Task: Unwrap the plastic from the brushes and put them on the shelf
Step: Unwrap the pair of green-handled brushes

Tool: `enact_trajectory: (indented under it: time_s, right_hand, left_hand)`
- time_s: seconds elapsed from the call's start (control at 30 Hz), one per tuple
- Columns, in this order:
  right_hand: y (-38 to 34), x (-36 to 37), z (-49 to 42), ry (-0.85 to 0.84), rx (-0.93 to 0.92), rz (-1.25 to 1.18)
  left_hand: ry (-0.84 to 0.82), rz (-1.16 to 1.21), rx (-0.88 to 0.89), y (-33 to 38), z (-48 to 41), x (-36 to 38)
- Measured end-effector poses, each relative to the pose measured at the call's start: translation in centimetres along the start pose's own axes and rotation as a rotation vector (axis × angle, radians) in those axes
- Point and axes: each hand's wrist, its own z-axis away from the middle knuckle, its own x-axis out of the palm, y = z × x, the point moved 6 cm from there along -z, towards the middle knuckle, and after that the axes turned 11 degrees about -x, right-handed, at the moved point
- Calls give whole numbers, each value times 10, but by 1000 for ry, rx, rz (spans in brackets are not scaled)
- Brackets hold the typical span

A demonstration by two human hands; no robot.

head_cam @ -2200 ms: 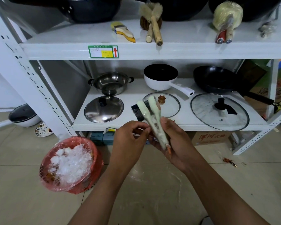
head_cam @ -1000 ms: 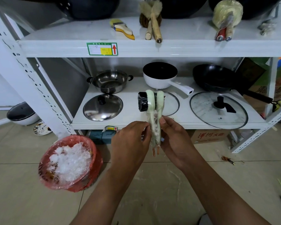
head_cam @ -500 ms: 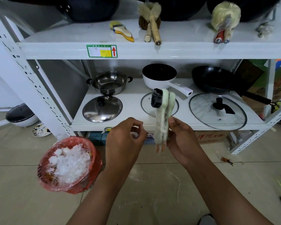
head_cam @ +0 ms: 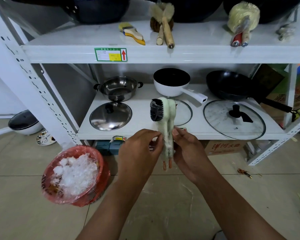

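Head view: you stand at the white metal shelf (head_cam: pixel 163 54), holding a pair of pale green, black-bristled brushes bound in clear plastic (head_cam: pixel 165 129).
Right hand (head_cam: pixel 189 151): fingers clamped on the handles, bristle heads upright above your fingertips.
Left hand (head_cam: pixel 139 153): back on the bundle, thumb and forefinger pinching at the film; half a second ago it hung clear.
Meaning: you are likely hunting a loose edge; the wrap looks intact.
Below your left hand: the red basket of crumpled clear plastic (head_cam: pixel 73 174), ready for the film.
Above your fingers: wooden-handled brushes (head_cam: pixel 164 30) already shelved.
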Motion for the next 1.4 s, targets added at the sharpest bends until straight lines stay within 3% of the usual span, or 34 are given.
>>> enact_trajectory:
  time_s: [0.33,0.67,0.93,1.1,1.23,1.4]
  right_hand:
    - [-5,12,5,16,7,-38]
    - [-3,13,5,32,15,-9]
    - [1,8,0,32,3,4]
    - [-2,5,-2,50,-29,-114]
    - [-6,0,-4,56,-76,-155]
    - [-8,-3,-6,69,-116,-135]
  left_hand:
    - [-26,-105,-62,1,0,1]
    - [-86,-37,-232,-11,-5,4]
    - [-109,260,-442,-22,-3,7]
    - [-310,604,-536,-18,-4,12]
    - [-430,671,-495,-15,-2,13]
    - [-292,523,-452,-21,-6,8]
